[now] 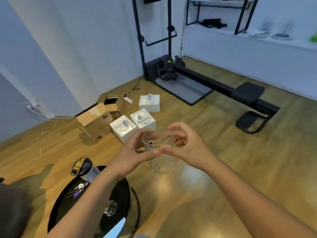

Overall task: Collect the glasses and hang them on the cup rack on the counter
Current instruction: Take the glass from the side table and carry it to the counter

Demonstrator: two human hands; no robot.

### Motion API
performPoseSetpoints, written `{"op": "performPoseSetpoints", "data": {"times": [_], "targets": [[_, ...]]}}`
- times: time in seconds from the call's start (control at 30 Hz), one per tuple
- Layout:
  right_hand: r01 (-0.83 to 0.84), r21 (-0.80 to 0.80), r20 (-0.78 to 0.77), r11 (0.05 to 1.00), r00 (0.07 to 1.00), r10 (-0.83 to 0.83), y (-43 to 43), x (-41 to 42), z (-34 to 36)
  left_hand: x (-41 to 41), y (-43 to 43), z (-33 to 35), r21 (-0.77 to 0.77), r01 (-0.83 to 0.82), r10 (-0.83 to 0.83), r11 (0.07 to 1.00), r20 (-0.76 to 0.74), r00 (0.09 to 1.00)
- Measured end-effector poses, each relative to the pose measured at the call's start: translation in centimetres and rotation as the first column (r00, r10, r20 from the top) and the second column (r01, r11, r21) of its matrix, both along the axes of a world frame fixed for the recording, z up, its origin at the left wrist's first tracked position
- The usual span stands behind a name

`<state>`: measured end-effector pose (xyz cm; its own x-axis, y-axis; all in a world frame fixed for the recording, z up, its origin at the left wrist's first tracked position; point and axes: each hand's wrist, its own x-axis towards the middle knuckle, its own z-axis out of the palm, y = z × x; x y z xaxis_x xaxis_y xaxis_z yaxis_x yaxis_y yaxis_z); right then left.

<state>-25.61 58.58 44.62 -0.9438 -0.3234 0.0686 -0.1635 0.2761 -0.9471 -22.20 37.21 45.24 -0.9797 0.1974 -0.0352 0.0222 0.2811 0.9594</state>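
A clear drinking glass (160, 162) is held in mid-air over the wooden floor, roughly upright with its mouth toward me. My left hand (132, 152) grips its left side near the rim. My right hand (186, 143) pinches the rim from the right, thumb and fingers around it. A second clear glass (110, 207) stands on the round black side table (65, 201) below my left forearm. No cup rack is clearly recognisable in view.
The black table also carries a dark bottle (85, 167) and keys (78, 188). On the floor lie an open cardboard box (94, 115) and three white boxes (135, 117). A black rowing machine (214, 83) stretches along the far wall, under a white counter (257, 38).
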Motion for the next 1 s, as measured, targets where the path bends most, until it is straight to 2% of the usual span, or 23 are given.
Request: {"op": "performPoseSetpoints", "data": {"times": [0.27,0.4,0.53,0.7,0.83,1.0], "targets": [[0.266,-0.045,0.034,0.963,0.964,-0.265,10.6,-5.2,-1.1,-10.5,11.7,-1.7,0.144,0.140,-0.154,0.980,0.091,0.984],[0.425,-0.038,0.041,0.904,0.905,-0.424,15.9,-9.8,-2.0,-17.3,17.7,-3.0,0.213,0.264,-0.295,0.941,0.129,0.947],[0.544,0.038,0.061,0.838,0.836,-0.545,20.5,-15.0,-1.3,-24.3,23.2,-3.7,0.273,0.386,-0.435,0.881,0.149,0.888],[0.601,0.111,0.049,0.791,0.792,-0.608,25.2,-21.0,0.8,-32.2,29.0,-3.4,0.317,0.480,-0.538,0.818,0.126,0.833],[0.631,0.089,0.063,0.771,0.769,-0.636,28.5,-24.2,1.1,-36.7,32.7,-3.0,0.334,0.528,-0.588,0.781,0.109,0.801],[0.648,0.002,0.222,0.762,0.743,-0.632,33.5,-27.5,0.0,-41.4,38.0,-2.9,0.395,0.489,-0.564,0.778,0.096,0.820]]}}
